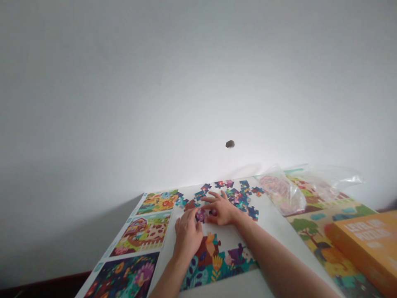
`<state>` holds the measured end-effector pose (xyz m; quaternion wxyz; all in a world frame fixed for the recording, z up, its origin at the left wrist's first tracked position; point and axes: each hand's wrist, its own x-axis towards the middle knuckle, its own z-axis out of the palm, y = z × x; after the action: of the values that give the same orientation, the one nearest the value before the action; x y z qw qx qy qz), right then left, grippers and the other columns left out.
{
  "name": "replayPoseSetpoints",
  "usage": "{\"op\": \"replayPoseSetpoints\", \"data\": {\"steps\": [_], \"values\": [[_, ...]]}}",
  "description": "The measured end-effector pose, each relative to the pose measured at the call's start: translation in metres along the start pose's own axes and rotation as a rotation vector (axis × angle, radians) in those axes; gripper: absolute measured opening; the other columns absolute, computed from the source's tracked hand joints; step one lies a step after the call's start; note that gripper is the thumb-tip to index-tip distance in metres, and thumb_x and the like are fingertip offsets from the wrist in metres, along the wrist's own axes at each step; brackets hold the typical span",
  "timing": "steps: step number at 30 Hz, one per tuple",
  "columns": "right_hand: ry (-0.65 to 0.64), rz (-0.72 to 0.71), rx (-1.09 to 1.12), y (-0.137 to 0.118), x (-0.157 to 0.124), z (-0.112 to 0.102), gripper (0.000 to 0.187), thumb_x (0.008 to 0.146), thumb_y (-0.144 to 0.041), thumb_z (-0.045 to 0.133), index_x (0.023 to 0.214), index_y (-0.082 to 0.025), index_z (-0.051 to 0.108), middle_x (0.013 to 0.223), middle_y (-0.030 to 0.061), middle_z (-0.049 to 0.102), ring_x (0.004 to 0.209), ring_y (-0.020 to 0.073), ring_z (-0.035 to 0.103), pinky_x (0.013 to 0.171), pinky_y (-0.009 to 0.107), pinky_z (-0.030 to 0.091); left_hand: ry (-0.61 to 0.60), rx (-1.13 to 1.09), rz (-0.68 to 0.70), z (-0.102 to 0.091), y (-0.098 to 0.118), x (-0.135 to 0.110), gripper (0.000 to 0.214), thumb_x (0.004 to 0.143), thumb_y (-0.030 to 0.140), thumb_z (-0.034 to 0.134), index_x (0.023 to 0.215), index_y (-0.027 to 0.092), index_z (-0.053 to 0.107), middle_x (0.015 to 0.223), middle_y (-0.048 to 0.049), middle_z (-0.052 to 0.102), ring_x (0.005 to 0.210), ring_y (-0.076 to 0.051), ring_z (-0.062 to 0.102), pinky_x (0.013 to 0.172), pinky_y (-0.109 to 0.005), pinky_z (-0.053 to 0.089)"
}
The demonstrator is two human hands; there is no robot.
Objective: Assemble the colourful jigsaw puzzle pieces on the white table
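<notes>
My left hand point(187, 234) and my right hand point(221, 208) meet over a small purple and pink puzzle piece point(202, 215) on the white table point(273, 219). The fingertips of both hands pinch or press on that piece. Just below it lies a partly joined puzzle section point(217, 258) with a brown animal, flowers and teal leaves. Several loose puzzle pieces point(238, 192) are scattered beyond my right hand, which rests among them.
Three printed picture cards point(145, 234) lie in a column along the table's left edge. A clear plastic bag point(287, 192) with pieces lies at the right over a large picture sheet point(322, 223). An orange box point(369, 244) stands at the far right. A white wall rises behind.
</notes>
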<state>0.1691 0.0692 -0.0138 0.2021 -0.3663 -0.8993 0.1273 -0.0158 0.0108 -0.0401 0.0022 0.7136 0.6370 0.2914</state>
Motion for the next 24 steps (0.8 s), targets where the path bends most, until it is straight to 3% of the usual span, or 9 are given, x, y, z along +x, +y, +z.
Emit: {"op": "replayPoseSetpoints", "data": {"steps": [4, 6, 10, 14, 18, 24], "values": [[0.036, 0.004, 0.027, -0.0021, 0.0012, 0.0007, 0.022, 0.084, -0.043, 0.061, 0.1, -0.033, 0.073, 0.139, -0.0011, 0.054, 0.136, 0.0339, 0.034, 0.11, 0.063, 0.014, 0.029, 0.012, 0.032, -0.0025, 0.0012, 0.0013, 0.04, 0.078, 0.008, 0.05, 0.114, 0.022, 0.063, 0.121, -0.0064, 0.066, 0.116, -0.022, 0.058, 0.102, -0.037, 0.042], [0.07, 0.008, 0.032, -0.0031, 0.0013, 0.0003, 0.02, 0.085, -0.042, 0.061, 0.095, -0.03, 0.073, 0.138, -0.0005, 0.055, 0.135, 0.0335, 0.037, 0.11, 0.063, 0.015, 0.033, 0.028, 0.056, -0.0042, 0.0017, 0.0025, 0.037, 0.078, 0.009, 0.051, 0.109, 0.023, 0.066, 0.117, -0.0057, 0.067, 0.113, -0.023, 0.059, 0.101, -0.036, 0.043], [0.069, -0.003, 0.025, -0.0042, 0.0014, 0.0003, 0.028, 0.084, -0.043, 0.061, 0.109, -0.03, 0.067, 0.128, 0.0021, 0.063, 0.132, 0.0327, 0.041, 0.109, 0.063, 0.017, 0.032, 0.056, 0.049, -0.0057, 0.0014, 0.0034, 0.034, 0.078, 0.011, 0.052, 0.106, 0.024, 0.067, 0.119, -0.0057, 0.066, 0.115, -0.023, 0.057, 0.102, -0.038, 0.042], [0.113, 0.065, -0.019, 0.0003, 0.0029, 0.004, 0.026, 0.084, -0.032, 0.06, 0.108, -0.027, 0.069, 0.112, 0.0057, 0.07, 0.126, 0.03, 0.048, 0.11, 0.057, 0.018, 0.041, 0.124, -0.074, -0.0059, 0.0026, 0.0017, 0.037, 0.079, 0.015, 0.053, 0.114, 0.022, 0.065, 0.13, -0.0094, 0.06, 0.123, -0.026, 0.052, 0.102, -0.042, 0.041], [0.103, 0.04, -0.012, 0.005, 0.0026, 0.0075, 0.034, 0.083, -0.03, 0.06, 0.117, -0.029, 0.066, 0.131, 0.0038, 0.061, 0.13, 0.0312, 0.043, 0.11, 0.058, 0.019, 0.006, 0.146, -0.133, -0.0068, 0.0054, 0.001, 0.04, 0.081, 0.018, 0.053, 0.12, 0.02, 0.061, 0.135, -0.0115, 0.057, 0.126, -0.029, 0.05, 0.099, -0.048, 0.041], [0.057, 0.031, -0.002, 0.0026, 0.0014, 0.0065, 0.044, 0.085, -0.03, 0.058, 0.128, -0.035, 0.058, 0.137, 0.0009, 0.056, 0.133, 0.0314, 0.04, 0.109, 0.06, 0.021, -0.02, 0.054, -0.091, -0.0062, 0.0048, 0.0022, 0.042, 0.08, 0.01, 0.053, 0.12, 0.023, 0.059, 0.126, -0.0068, 0.064, 0.127, -0.025, 0.05, 0.104, -0.042, 0.038]]}}
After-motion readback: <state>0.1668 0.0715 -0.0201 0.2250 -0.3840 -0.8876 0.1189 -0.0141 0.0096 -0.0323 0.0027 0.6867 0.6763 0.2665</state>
